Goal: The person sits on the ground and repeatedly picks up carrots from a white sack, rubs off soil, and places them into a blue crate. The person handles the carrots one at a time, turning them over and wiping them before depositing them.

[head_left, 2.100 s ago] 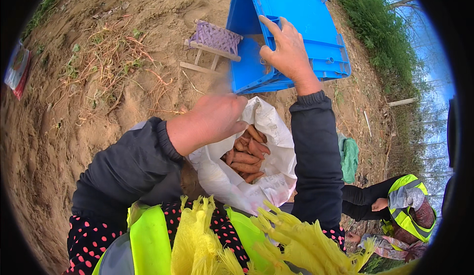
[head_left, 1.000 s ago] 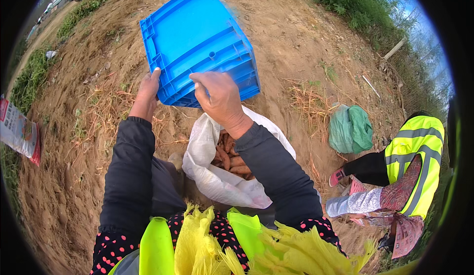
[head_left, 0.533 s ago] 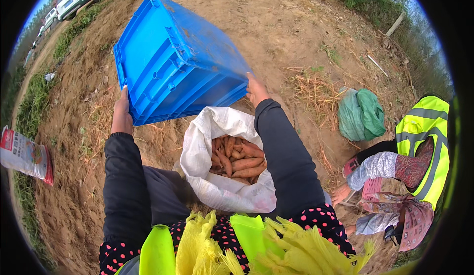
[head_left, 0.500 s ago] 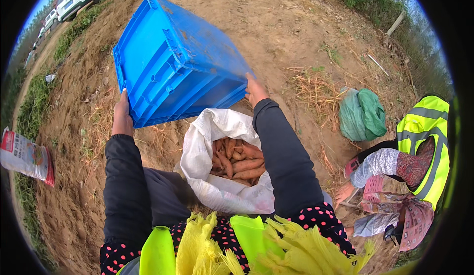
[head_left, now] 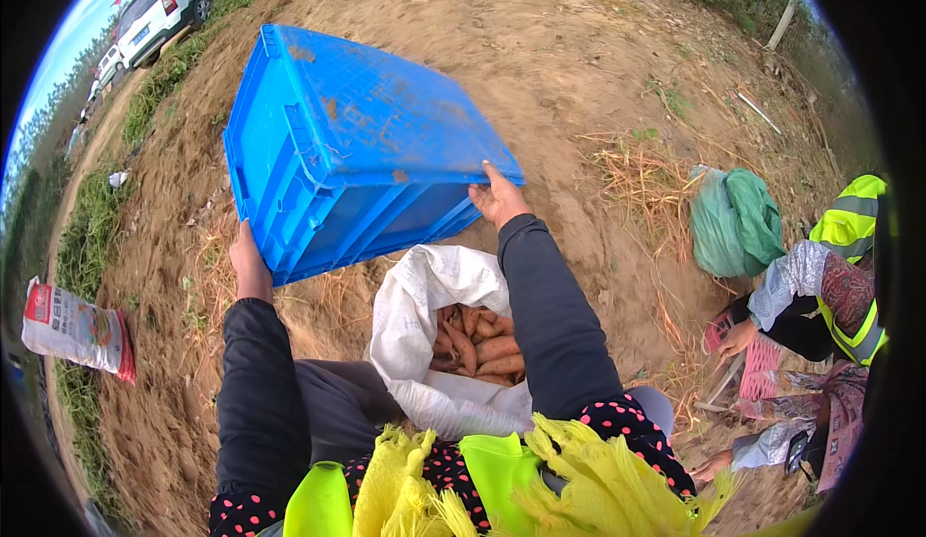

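A blue plastic crate (head_left: 386,117) is tipped on its side in the air, its dusty bottom facing up and away. My left hand (head_left: 250,265) grips its near left rim, the fingers partly hidden behind the wall. On the right, my right hand (head_left: 499,197) clasps the crate's edge, thumb over the top. Just below the crate, an open white woven sack (head_left: 405,330) stands at my legs with its mouth rolled back. Several sweet potatoes (head_left: 494,349) fill the part of it that I can see; my right sleeve covers some of the sack.
A co-worker in a yellow vest (head_left: 854,219) crouches at the right beside a pink basket (head_left: 761,363). A green bag (head_left: 738,223) sits on the dirt nearby. At the far left lies a white-and-red printed sack (head_left: 77,328); parked cars (head_left: 174,6) stand beyond.
The crate has tilted further, showing more of its bottom and less of its left end. Both hands remain on it. My view has shifted slightly, and the co-worker's arms have moved.
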Action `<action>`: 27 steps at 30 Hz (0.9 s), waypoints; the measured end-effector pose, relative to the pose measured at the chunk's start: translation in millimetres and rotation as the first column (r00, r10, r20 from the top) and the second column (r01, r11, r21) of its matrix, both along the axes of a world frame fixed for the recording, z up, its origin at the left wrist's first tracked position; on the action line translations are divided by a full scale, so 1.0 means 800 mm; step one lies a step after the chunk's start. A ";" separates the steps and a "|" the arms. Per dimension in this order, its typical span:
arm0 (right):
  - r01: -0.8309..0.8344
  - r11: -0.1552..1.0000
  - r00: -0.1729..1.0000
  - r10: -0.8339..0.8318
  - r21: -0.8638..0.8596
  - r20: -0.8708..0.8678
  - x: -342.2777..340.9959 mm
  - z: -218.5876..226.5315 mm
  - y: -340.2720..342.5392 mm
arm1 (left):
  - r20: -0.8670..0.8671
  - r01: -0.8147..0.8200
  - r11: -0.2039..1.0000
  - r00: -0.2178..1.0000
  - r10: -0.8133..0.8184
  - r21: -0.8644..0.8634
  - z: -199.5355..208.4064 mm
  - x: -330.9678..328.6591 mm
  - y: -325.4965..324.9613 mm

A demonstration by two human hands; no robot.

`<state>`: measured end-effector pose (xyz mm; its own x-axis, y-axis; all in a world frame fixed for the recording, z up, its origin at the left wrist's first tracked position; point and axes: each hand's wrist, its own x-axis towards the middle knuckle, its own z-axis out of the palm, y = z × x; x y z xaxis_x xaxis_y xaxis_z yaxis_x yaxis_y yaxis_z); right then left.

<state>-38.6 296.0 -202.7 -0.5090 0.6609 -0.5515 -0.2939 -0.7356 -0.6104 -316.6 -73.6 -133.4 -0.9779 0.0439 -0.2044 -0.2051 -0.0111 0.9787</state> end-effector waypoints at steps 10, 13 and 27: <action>0.109 0.984 0.984 -0.127 -0.141 -0.125 0.047 -0.025 -0.024 | -0.318 -0.036 0.935 0.944 -0.084 -0.353 0.003 0.020 0.014; 0.130 0.978 0.975 -0.155 -0.161 -0.157 0.077 -0.045 -0.048 | -0.284 0.139 0.989 0.947 -0.150 -0.056 0.013 0.031 0.034; 0.171 0.945 0.962 -0.099 0.280 -0.255 0.192 0.113 -0.091 | -0.067 0.314 0.856 0.947 -0.315 0.411 0.013 0.019 0.058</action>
